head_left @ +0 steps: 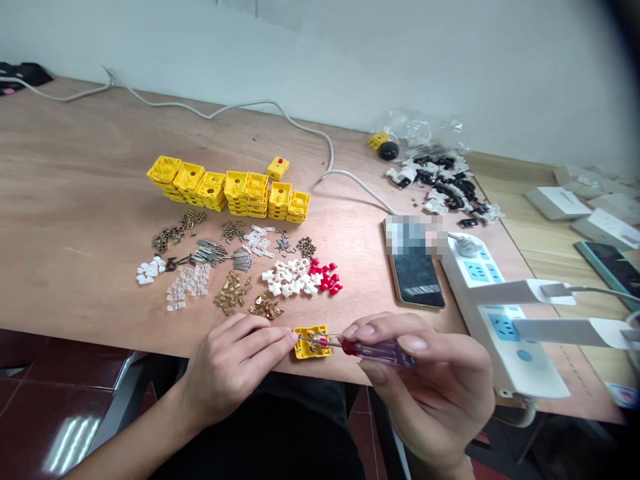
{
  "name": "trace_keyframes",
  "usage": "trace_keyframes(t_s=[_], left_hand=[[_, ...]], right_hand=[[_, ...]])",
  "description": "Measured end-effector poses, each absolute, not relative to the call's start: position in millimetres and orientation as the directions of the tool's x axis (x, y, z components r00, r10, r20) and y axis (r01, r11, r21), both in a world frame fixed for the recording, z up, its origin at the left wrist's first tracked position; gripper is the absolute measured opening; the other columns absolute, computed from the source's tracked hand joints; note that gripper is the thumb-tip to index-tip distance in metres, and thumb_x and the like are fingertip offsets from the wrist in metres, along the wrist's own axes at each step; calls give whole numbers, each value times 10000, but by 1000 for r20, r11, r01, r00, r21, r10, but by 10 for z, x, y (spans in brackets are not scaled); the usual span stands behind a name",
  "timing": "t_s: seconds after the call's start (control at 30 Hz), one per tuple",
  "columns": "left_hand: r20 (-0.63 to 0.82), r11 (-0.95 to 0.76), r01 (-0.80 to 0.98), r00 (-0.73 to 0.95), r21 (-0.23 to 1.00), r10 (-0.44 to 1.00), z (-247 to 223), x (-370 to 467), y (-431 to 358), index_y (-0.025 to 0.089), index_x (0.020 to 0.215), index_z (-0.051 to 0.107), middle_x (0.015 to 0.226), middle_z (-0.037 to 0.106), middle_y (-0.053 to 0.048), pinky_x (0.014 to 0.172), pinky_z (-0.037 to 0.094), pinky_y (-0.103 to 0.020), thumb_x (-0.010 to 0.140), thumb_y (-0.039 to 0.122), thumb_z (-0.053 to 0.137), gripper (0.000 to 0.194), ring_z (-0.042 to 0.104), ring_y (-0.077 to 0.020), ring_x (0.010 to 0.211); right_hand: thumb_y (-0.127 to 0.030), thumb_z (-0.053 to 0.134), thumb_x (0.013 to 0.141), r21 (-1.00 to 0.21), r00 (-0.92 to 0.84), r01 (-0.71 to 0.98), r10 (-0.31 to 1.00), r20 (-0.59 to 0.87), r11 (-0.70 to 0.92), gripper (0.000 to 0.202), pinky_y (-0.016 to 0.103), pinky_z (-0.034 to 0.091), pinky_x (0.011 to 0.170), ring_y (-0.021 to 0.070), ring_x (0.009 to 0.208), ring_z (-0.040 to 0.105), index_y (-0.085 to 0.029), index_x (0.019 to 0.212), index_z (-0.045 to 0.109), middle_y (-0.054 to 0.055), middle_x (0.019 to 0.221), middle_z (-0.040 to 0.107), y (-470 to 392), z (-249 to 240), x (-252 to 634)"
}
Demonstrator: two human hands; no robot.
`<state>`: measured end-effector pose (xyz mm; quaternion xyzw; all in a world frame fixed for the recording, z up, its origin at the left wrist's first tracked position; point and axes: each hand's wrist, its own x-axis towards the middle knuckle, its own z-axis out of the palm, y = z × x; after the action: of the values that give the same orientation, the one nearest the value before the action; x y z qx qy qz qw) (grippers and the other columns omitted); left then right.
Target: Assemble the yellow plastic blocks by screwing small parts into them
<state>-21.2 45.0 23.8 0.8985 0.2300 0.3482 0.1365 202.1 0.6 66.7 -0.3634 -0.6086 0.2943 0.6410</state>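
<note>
A yellow housing (pixel 313 351) with metal parts and a red and white piece inside lies at the table's front edge. My right hand (pixel 425 380) grips a screwdriver (pixel 383 353) with a clear purple and red handle, its shaft reaching left across the housing. The tip ends near the fingertips of my left hand (pixel 240 357), at the housing's left side. Those fingers are pressed together; whatever small thing they may hold is hidden. Behind lie brass pieces (pixel 265 307), white caps (pixel 293 277), red caps (pixel 330 277) and clear parts (pixel 187 287).
Stacked yellow housings (pixel 245 193) stand farther back, with a closed yellow box (pixel 278 167) behind them. On the right are a phone (pixel 415 267), a power strip (pixel 520 360) with plugs, and black and white parts (pixel 445 183). A white cable (pixel 240 105) runs along the back.
</note>
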Motion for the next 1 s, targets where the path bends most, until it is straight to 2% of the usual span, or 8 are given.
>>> trace_keyframes(t_s=[0.3, 0.73, 1.0], left_hand=[[540, -846, 349, 655, 404, 528, 210, -225, 434, 76, 1187, 688, 1097, 760, -90, 763, 521, -377, 1014, 84, 570, 210, 635, -240, 916], [550, -836, 354, 633, 420, 545, 233, -203, 432, 87, 1182, 690, 1069, 768, -74, 745, 518, -355, 998, 87, 605, 203, 629, -223, 887], [552, -840, 349, 637, 416, 538, 237, -204, 436, 84, 1174, 691, 1082, 767, -79, 751, 524, -352, 996, 78, 603, 198, 621, -223, 887]], right_hand=[[135, 646, 800, -844, 147, 67, 831, 536, 533, 553, 294, 683, 815, 155, 956, 741, -242, 1205, 638, 5, 1063, 745, 3, 636, 2000], [50, 677, 855, -869, 198, 40, 849, 491, 493, 430, 317, 681, 811, 165, 945, 742, -243, 1168, 657, 21, 1031, 755, 22, 623, 1977], [77, 665, 834, -872, 218, 38, 848, 484, 488, 477, 306, 679, 833, 158, 965, 742, -251, 1180, 651, 6, 1053, 756, 32, 615, 1970]])
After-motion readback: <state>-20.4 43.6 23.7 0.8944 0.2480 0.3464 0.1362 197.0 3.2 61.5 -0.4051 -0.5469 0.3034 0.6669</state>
